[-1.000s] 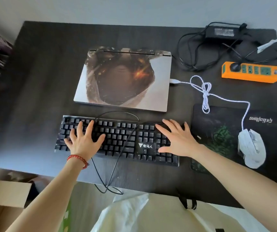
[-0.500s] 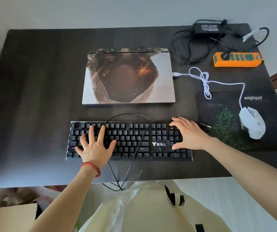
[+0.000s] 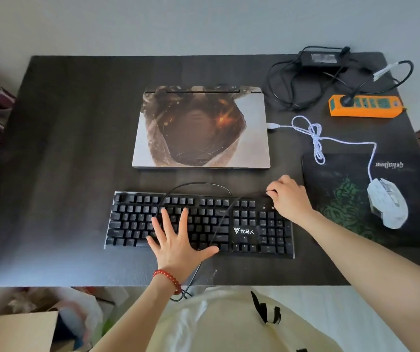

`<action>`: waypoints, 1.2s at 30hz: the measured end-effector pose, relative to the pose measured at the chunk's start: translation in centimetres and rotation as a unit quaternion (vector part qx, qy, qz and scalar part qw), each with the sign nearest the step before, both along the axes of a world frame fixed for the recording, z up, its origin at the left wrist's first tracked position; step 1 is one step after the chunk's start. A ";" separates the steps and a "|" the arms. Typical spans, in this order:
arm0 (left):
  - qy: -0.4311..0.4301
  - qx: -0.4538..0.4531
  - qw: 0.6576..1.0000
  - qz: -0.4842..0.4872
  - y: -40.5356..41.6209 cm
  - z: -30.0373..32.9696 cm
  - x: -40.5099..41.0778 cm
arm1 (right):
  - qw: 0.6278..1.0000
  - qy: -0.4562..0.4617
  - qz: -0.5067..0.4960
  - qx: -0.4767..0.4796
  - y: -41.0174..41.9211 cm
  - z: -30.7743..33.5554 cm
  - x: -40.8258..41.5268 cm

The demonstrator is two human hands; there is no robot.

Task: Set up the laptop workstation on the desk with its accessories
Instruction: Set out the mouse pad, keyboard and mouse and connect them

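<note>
A closed laptop (image 3: 201, 128) with a brown picture on its lid lies mid-desk. In front of it sits a black keyboard (image 3: 254, 224), its black cable (image 3: 219, 222) looping over the keys and off the front edge. My left hand (image 3: 176, 240) rests flat on the keys, fingers spread. My right hand (image 3: 289, 198) is at the keyboard's far right corner, fingers pinched on the cable's plug end. A white mouse (image 3: 388, 203) sits on a dark mouse pad (image 3: 346, 194), and the mouse's white cable (image 3: 315, 138) ends at a USB plug beside the laptop.
An orange power strip (image 3: 365, 105) and a black power adapter (image 3: 322, 58) with tangled cords lie at the back right of the dark desk (image 3: 64, 148). A cardboard box (image 3: 18, 331) and bags sit on the floor at the lower left.
My right hand slid from the keys to the keyboard's far right corner and closed on the cable end. The left hand shifted right across the keys. The view moved back.
</note>
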State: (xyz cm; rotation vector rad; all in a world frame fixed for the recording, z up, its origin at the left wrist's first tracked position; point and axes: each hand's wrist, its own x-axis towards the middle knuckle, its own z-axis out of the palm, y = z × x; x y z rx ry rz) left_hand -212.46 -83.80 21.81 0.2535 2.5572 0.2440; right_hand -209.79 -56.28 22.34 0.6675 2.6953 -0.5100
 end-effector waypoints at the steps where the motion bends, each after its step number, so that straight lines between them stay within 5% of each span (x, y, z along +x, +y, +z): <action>1: -0.005 -0.017 1.000 -0.017 -0.2 -0.1 0.3 | 0.999 0.035 0.008 0.006 -0.3 0.3 -0.2; 5: 0.011 -0.063 0.996 -0.056 -1.0 -0.2 1.1 | 0.987 0.143 0.066 -0.017 -3.7 2.1 -2.0; 10: 0.103 -0.008 0.990 0.093 -3.3 0.3 1.9 | 0.976 0.184 0.108 -0.034 -7.5 3.0 -4.0; 15: 0.035 -0.016 0.970 0.239 -6.9 -0.3 2.5 | 0.970 0.196 0.136 -0.045 -9.6 3.1 -5.5; 20: -0.038 0.132 0.950 0.279 -9.3 0.2 1.8 | 0.966 0.202 0.144 -0.066 -11.3 3.5 -6.6; 29: 0.150 0.036 0.977 0.145 -13.4 11.4 -8.6 | 0.942 0.288 0.147 -0.092 -14.3 7.4 -11.8; 36: 0.221 0.049 0.969 -0.101 -12.5 16.6 -19.3 | 0.937 0.327 0.090 -0.078 -15.1 10.8 -16.8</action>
